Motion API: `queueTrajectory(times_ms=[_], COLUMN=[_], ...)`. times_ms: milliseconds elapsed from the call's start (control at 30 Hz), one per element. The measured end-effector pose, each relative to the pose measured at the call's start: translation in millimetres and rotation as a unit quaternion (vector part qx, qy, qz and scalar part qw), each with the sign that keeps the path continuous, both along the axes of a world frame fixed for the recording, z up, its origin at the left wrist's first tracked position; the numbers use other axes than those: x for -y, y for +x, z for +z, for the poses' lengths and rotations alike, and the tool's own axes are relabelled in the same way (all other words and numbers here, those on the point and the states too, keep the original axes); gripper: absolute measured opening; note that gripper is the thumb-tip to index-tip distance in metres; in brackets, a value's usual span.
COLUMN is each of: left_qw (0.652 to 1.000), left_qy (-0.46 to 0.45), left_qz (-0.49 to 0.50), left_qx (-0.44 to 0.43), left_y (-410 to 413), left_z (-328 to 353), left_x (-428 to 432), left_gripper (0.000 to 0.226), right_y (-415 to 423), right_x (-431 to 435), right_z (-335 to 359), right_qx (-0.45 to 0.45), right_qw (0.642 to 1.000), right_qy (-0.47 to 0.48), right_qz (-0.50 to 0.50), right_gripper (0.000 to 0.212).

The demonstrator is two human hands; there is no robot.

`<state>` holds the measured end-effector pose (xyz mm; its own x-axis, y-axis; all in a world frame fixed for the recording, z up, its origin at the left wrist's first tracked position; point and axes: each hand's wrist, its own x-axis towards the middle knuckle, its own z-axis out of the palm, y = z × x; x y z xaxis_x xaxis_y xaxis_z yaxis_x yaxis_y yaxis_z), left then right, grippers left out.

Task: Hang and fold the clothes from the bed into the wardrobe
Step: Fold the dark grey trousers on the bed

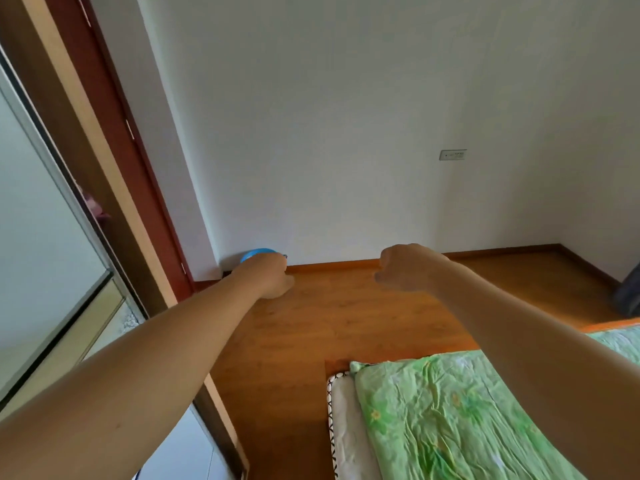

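Observation:
Both my arms stretch forward over the wooden floor. My left hand [273, 275] is curled into a fist with nothing seen in it. My right hand [405, 266] is also curled, fingers bent under, and holds nothing visible. The bed [450, 420] lies at the lower right under a green flowered sheet, with a white mattress edge showing; no loose clothes show on the part in view. The wardrobe [45, 237] stands at the left with a pale sliding door and a brown frame. A bit of pink cloth [93, 207] shows inside its opening.
A red-brown door frame [138, 161] runs beside the wardrobe. A blue round object [258, 254] sits on the floor by the wall, partly behind my left hand. A wall socket [452, 154] is on the white wall. A dark object [628, 299] stands at the far right.

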<state>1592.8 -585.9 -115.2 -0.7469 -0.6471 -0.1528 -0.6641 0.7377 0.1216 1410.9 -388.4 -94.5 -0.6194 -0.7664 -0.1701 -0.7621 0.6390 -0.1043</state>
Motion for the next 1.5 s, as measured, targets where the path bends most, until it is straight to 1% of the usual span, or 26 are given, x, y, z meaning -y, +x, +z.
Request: queueTrajectory(times_ms=[67, 233, 300, 367, 467, 600, 800, 967, 1100, 1267, 1500], left_qw=[1.000, 0.999, 0.998, 0.996, 0.995, 0.993, 0.996, 0.994, 0.988, 0.971, 0.932], left_qy=[0.010, 0.023, 0.027, 0.030, 0.021, -0.003, -0.011, -0.011, -0.017, -0.024, -0.003], left_qz=[-0.010, -0.033, -0.046, -0.059, -0.074, -0.091, -0.083, -0.106, -0.155, -0.238, -0.363], left_qx=[-0.002, 0.028, 0.046, 0.056, 0.061, 0.070, 0.022, 0.012, 0.006, 0.002, -0.006], left_y=[-32, -106, -132, -161, -204, -260, -350, -428, -498, -599, -735], left_z=[-8, -25, -30, -32, -35, -40, -33, -34, -40, -47, -49], left_x=[28, 91, 107, 129, 163, 212, 278, 318, 344, 372, 403], left_gripper=[0.036, 0.037, 0.040, 0.038, 0.029, 0.029, 0.031, 0.044, 0.038, 0.037, 0.029], right_y=[-22, -68, -85, -106, -139, -189, -285, -357, -403, -462, -540], right_x=[23, 82, 97, 121, 155, 190, 235, 267, 281, 295, 333], right_z=[-3, -9, -8, -7, -10, -15, -18, -18, -26, -39, -45], right_qx=[-0.004, -0.017, -0.017, -0.013, 0.005, 0.012, 0.012, 0.028, 0.035, 0.028, 0.029], right_qw=[1.000, 0.999, 0.999, 0.999, 0.998, 0.996, 0.993, 0.989, 0.983, 0.965, 0.922], right_qy=[-0.005, 0.020, 0.013, -0.007, -0.031, -0.034, -0.037, -0.042, -0.036, -0.029, -0.030], right_qz=[-0.011, -0.023, -0.032, -0.039, -0.058, -0.082, -0.109, -0.142, -0.179, -0.259, -0.385], right_gripper=[0.040, 0.047, 0.048, 0.047, 0.046, 0.045, 0.044, 0.046, 0.046, 0.047, 0.043])
